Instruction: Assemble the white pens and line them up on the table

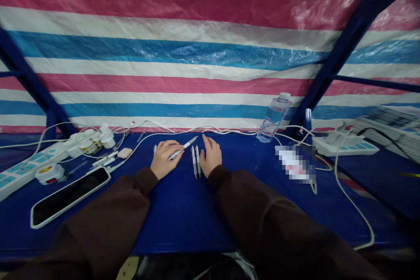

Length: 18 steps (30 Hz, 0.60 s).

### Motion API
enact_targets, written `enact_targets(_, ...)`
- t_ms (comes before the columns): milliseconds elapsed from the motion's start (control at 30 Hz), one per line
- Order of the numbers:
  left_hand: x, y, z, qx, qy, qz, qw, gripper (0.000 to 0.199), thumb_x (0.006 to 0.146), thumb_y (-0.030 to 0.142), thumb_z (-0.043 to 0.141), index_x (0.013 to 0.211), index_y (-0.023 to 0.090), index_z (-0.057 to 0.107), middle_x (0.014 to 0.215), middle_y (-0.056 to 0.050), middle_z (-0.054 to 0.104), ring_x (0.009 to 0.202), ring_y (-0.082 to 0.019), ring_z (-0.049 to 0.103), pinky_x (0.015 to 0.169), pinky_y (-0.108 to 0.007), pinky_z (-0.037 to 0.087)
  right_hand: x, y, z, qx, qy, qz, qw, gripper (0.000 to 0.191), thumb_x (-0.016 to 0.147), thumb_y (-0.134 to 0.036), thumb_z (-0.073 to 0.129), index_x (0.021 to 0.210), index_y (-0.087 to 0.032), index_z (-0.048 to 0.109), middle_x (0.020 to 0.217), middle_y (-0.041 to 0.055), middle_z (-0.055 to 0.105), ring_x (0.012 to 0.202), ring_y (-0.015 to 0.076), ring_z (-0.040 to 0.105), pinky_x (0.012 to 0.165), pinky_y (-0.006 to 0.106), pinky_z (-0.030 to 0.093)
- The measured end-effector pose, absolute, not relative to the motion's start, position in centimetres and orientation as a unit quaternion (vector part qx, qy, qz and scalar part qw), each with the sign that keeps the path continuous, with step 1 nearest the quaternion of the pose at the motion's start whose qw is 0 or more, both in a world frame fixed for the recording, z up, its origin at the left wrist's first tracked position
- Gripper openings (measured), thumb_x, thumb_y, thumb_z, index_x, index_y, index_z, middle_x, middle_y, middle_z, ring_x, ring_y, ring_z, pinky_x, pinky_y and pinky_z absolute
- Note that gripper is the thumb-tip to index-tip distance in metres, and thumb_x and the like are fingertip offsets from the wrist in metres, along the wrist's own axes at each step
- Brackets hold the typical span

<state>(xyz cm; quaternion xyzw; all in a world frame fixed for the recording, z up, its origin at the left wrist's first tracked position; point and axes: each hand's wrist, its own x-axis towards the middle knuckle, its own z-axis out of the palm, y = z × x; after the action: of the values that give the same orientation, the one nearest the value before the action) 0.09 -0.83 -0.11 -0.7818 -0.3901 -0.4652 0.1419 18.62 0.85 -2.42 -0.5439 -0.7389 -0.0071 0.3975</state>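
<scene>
Nearest the camera: dark brown sleeves, both forearms reaching over the near edge of the blue surface. Left hand is palm down at mid-surface. Its grip is closed, thumb and fingers about a slim pen, which slants with its far end towards the right hand. Right hand: grip open, fingers loosely extended, nothing seen in it. Contact with the pens beside its thumb cannot be confirmed.

Two pens lie side by side between the hands, lengthwise near to far. The end of another pen shows just left of the left hand; remainder hidden.

Left side: smartphone, power strip with plugs, pale rounded case. Far edge: white cables. Far right: clear bottle, with a second power strip beyond it to the right.

Failure modes (judged): the held pen could slip or swivel if the pinch loosens, its far end striking the pair. An inward sweep of the right thumb could roll the pair out of line. A sleeve catching the smartphone could drag its cable; a wide rightward swing could tip the bottle towards the second power strip.
</scene>
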Motion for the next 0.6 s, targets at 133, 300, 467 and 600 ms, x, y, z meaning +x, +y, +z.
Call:
enact_targets(133,0.2,-1.12,0.11,-0.813,-0.366,-0.428,0.148,0.012,0.081,0.021,0.057,0.088,0.024,0.066,0.087,0.0,0.071,0.089,-0.018,0.062,0.081,-0.035,0.04,18.6,0.88,-2.49,-0.512,-0.767,-0.063,0.381,0.05,0.081,-0.01,0.039,0.129,-0.021,0.047,0.141,0.0088,0.037,0.126,0.0264,0.032,0.094,0.042,0.032)
enact_targets(300,0.1,-1.21,0.05,-0.798,-0.404,-0.405,0.192,0.012,0.084,0.025,0.056,0.09,0.025,0.066,0.088,0.001,0.071,0.087,-0.018,0.061,0.081,-0.036,0.036,18.51,1.16,-2.73,-0.508,-0.774,-0.049,0.374,0.032,0.085,-0.011,0.037,0.106,-0.019,0.06,0.134,0.0078,0.046,0.127,0.0229,0.034,0.095,0.041,0.029)
enact_targets(467,0.04,-0.98,-0.24,-0.765,-0.461,-0.4,0.202,0.015,0.085,0.031,0.054,0.09,0.023,0.065,0.086,-0.002,0.07,0.085,-0.019,0.059,0.08,-0.037,0.033,18.45,1.27,-3.0,-0.485,-0.784,-0.049,0.385,0.028,0.086,-0.01,0.038,0.103,-0.018,0.059,0.122,0.0087,0.057,0.123,0.0214,0.039,0.096,0.039,0.024)
enact_targets(600,0.17,-1.06,-0.14,-0.778,-0.486,-0.355,0.178,0.019,0.088,0.033,0.048,0.09,0.021,0.062,0.088,-0.004,0.069,0.085,-0.02,0.058,0.081,-0.038,0.031,18.47,1.31,-3.11,-0.482,-0.785,-0.038,0.388,0.025,0.086,-0.01,0.038,0.101,-0.018,0.057,0.113,0.0083,0.062,0.119,0.0213,0.043,0.094,0.037,0.024)
